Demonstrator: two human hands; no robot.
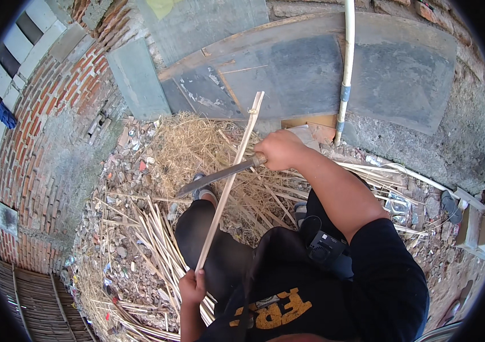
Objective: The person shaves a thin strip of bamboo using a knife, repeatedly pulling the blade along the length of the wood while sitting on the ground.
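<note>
My left hand [192,286] is closed around the lower end of a long split bamboo strip [224,200], which slants up and away over my left thigh. A knot shows near the strip's far end. In my right hand [281,150] is the wooden handle of a machete [219,175], its dark, broad blade pointing left. The blade crosses the strip around its middle; whether they touch I cannot tell. Below my hands lies a heap of thin bamboo shavings [188,142].
Several split bamboo strips [160,251] lie on the rubble-strewn ground at left, more at right. A white pipe [347,62] stands before grey boards [305,74] leaning on the far wall. A brick wall [43,154] rises at left. A wooden frame [479,225] stands at right.
</note>
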